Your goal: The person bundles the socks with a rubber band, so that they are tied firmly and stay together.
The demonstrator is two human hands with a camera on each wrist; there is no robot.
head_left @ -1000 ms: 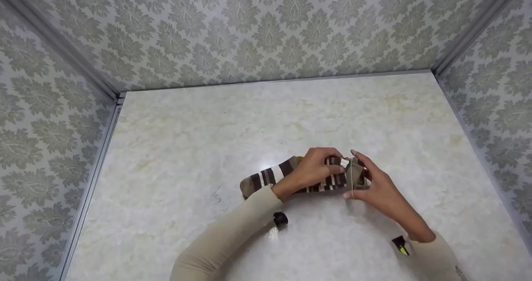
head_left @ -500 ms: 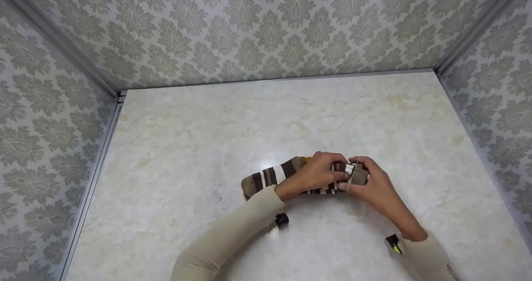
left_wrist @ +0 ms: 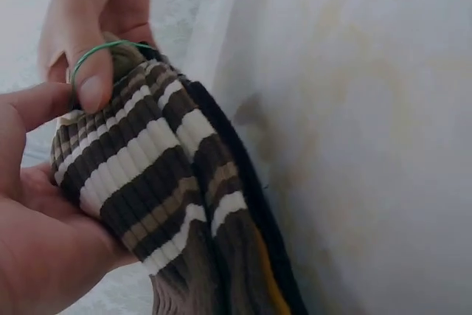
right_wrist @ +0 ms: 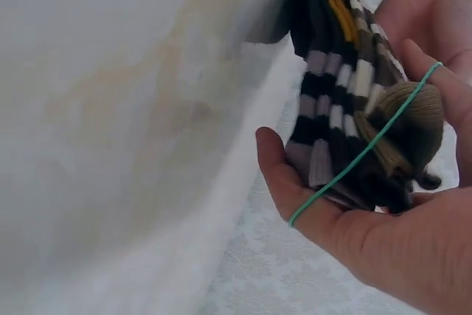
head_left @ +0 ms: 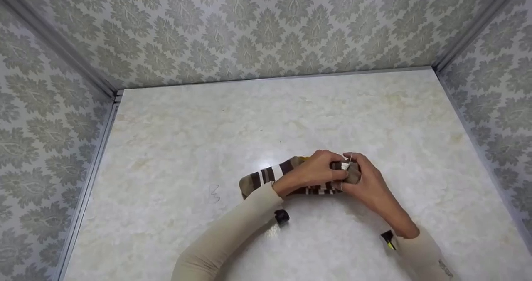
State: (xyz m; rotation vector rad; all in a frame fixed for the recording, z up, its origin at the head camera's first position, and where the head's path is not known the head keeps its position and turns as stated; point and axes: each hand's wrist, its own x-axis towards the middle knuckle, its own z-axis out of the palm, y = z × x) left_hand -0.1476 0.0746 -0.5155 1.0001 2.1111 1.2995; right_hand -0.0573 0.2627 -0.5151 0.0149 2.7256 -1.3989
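Note:
A bundle of striped socks [head_left: 268,176] in brown, white and tan lies across the table, with dark and mustard layers showing in the left wrist view. My left hand [head_left: 314,171] grips the bundle near its cuff end, thumb on the near side. Around the folded tan end [right_wrist: 417,123] curves my right hand [head_left: 370,183], its thumb and a finger spreading a thin green rubber band [right_wrist: 366,153]. The band crosses over the sock ends, close to the left fingertips. A white patch shows between the hands in the head view; its kind is unclear.
The pale marbled table [head_left: 187,135] has patterned panels [head_left: 266,31] at its back and sides. Dark wrist-camera mounts sit at the left wrist [head_left: 282,217] and right wrist [head_left: 388,239]. A faint scribble [head_left: 214,193] marks the tabletop left of the socks.
My right hand has moved left with the rubber band, over the sock ends and closer to my left hand. The left hand keeps its grip in nearly the same place.

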